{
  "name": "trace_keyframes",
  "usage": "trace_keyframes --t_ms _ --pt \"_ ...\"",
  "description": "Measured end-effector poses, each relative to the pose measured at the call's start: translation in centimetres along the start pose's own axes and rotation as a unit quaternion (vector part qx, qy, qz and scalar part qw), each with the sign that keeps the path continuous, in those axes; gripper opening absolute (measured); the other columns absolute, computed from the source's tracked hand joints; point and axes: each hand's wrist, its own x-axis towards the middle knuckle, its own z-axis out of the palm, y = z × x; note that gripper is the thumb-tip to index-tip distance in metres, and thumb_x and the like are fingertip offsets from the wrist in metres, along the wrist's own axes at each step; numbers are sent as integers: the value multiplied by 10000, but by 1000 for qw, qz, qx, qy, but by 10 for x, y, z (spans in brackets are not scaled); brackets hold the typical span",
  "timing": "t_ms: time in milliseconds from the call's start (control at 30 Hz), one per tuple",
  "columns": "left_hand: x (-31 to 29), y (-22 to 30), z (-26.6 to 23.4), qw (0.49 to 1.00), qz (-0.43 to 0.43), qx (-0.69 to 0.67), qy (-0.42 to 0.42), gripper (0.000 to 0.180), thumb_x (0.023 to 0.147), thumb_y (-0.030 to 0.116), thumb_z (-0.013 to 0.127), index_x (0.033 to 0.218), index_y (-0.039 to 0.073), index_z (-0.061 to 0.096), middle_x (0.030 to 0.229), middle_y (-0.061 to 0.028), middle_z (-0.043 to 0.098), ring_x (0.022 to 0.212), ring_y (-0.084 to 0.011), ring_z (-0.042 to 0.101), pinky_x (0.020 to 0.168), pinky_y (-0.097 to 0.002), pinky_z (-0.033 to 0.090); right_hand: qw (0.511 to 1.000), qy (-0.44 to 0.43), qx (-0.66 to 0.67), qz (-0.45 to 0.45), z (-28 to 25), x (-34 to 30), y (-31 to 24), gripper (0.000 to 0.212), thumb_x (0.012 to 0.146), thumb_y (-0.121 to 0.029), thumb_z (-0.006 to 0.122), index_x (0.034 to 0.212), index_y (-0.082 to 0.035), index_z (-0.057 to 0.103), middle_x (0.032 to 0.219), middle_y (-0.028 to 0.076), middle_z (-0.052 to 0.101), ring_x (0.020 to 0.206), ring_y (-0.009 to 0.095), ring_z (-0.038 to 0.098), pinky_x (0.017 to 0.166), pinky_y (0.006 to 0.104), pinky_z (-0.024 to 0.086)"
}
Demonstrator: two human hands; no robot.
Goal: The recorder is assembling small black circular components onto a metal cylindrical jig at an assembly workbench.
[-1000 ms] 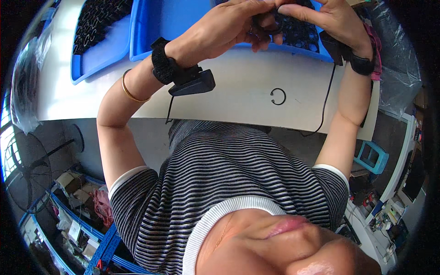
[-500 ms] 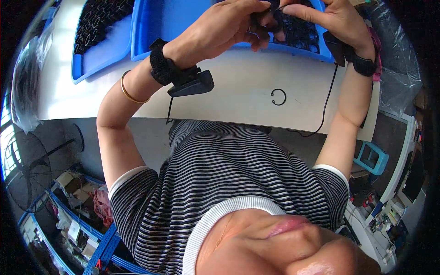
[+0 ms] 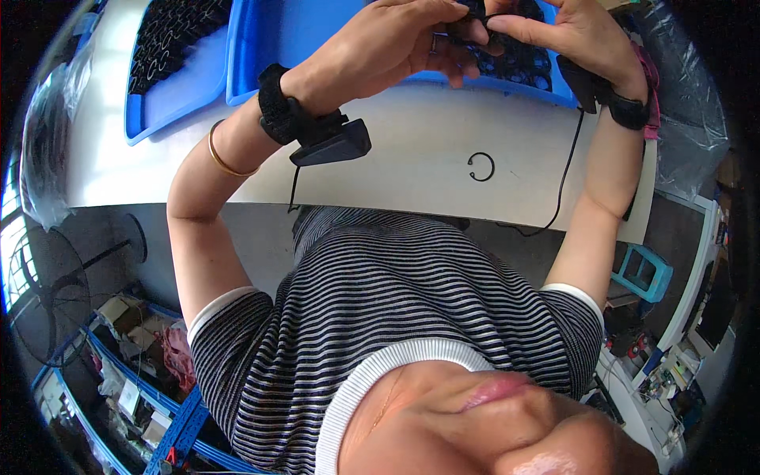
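My left hand [image 3: 388, 49] and my right hand [image 3: 584, 38] meet over the blue tray [image 3: 277, 36] at the top of the view. A dark thin retaining ring [image 3: 480, 16] shows between their fingertips, partly hidden by the fingers. The left thumb and fingers are pinched on it, with the other fingers curled below. From the right, my right thumb and fingers pinch at its other side. Beneath the hands, many loose black retaining rings [image 3: 529, 70] fill the tray's right part. A single open retaining ring [image 3: 493, 167] lies on the white table nearer to me.
At the left stands a second blue tray [image 3: 176, 107] with black rings [image 3: 170, 47] set in rows. Black cords hang from the devices strapped to my wrists, the left device [image 3: 332, 144] over the table [image 3: 396, 170]. Clear plastic sheeting [image 3: 687, 103] covers the right side.
My left fingers have shifted slightly to the right, and the lower ones have uncurled a little. My right hand stays almost where it was. The lone ring on the table has not moved.
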Motion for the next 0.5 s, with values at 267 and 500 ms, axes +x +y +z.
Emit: trace_keyframes --t_ms 267,500 --pt "7 -1 -4 999 -12 25 28 381 1106 326 502 1180 -29 620 1046 -98 679 843 -225 722 742 -342 598 997 13 -57 -49 -1 0 -2 171 854 -101 777 906 32 683 854 98 661 771 178 664 694 317 534" --pt "5 5 4 999 -33 6 40 358 1106 309 508 1172 -22 627 1036 -87 684 848 -209 719 750 -333 599 998 10 -48 -33 -3 -1 2 157 856 -92 763 915 33 689 848 99 668 768 177 670 691 316 538"
